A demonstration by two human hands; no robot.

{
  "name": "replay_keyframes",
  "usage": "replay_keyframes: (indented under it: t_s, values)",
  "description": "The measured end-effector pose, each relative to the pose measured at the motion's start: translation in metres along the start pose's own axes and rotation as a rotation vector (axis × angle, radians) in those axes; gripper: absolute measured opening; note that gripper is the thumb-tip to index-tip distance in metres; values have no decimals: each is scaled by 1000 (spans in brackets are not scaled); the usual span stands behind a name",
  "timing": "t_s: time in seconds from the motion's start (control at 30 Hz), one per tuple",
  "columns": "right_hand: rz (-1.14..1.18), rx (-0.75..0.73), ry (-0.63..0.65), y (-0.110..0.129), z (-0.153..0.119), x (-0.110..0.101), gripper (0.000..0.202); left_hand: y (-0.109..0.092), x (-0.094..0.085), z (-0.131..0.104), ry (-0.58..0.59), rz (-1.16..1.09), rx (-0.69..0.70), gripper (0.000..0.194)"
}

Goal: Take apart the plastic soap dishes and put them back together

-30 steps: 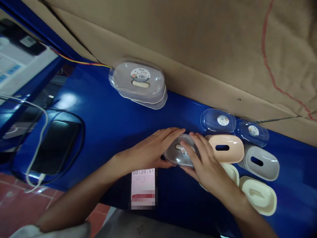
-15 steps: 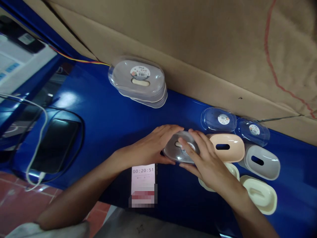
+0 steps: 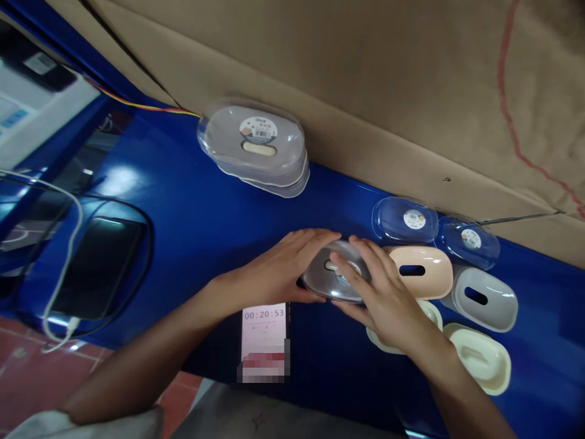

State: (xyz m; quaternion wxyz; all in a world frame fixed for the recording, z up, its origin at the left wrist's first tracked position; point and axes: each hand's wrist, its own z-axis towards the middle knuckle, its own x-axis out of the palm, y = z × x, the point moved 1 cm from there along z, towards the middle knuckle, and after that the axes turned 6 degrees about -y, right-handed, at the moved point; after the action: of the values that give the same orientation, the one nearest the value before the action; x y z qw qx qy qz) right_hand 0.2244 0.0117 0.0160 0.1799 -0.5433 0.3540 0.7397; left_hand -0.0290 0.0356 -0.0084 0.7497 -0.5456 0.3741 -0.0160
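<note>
Between my two hands is a grey soap box (image 3: 315,277) with a clear lid and a round label, partly covered by my fingers. My left hand (image 3: 278,265) grips its left end, thumb low and fingers along the far side. From the right, my right hand (image 3: 384,292) holds the other end, its index finger lying across the lid near the slot. Just right of my hands are a peach slotted tray (image 3: 436,274) and a grey slotted tray (image 3: 498,305). Cream base trays (image 3: 496,360) lie nearer me, one partly hidden under my right wrist.
Clear lids (image 3: 393,222) with labels lie along the cardboard wall (image 3: 365,91). A stack of grey lidded boxes (image 3: 278,161) stands at the back. A phone showing a timer (image 3: 262,335) lies near me; a dark phone (image 3: 98,268) with a white cable is at left on the blue table (image 3: 183,201).
Both hands keep nearly the same hold on the grey soap box. The view has shifted slightly, and the phone timer has advanced.
</note>
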Motion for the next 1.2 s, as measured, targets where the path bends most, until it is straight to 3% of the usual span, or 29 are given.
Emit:
replay_keyframes:
  t_s: [0.13, 0.27, 0.47, 0.6, 0.73, 0.83, 0.93, 1.03, 1.1, 1.2]
  values:
    - [3, -11, 38, -4, 0, -6, 76, -3, 0, -1, -19, 48, -25, 110]
    - [-14, 44, 10, -11, -12, -29, 82, -4, -4, -3, -77, 131, 4, 90]
    - [-52, 90, -163, 0, -65, -54, 44, -10, -12, 3, -309, 594, -35, 68]
    - [-27, 138, -207, 20, -103, -48, 21, -16, -9, 20, -401, 817, -97, 58]
    - [-42, 206, -247, 32, -121, -34, 19, -23, -4, 43, -465, 851, -145, 53]
    - [-47, 219, -241, 39, -121, -23, 22, -32, 1, 48, -455, 839, -132, 58]
    - [15, 186, -197, 45, -114, -18, 24, -47, 9, 35, -382, 741, -55, 60]
    - [130, 100, -166, 41, -107, -25, 29, -63, 22, 14, -69, 503, 167, 50]
    - [113, 91, -209, 27, -103, -33, 37, -67, 32, 4, 148, 397, 273, 51]
    - [-54, 230, -211, -5, -96, -41, 44, -61, 41, 1, 250, 422, 288, 52]
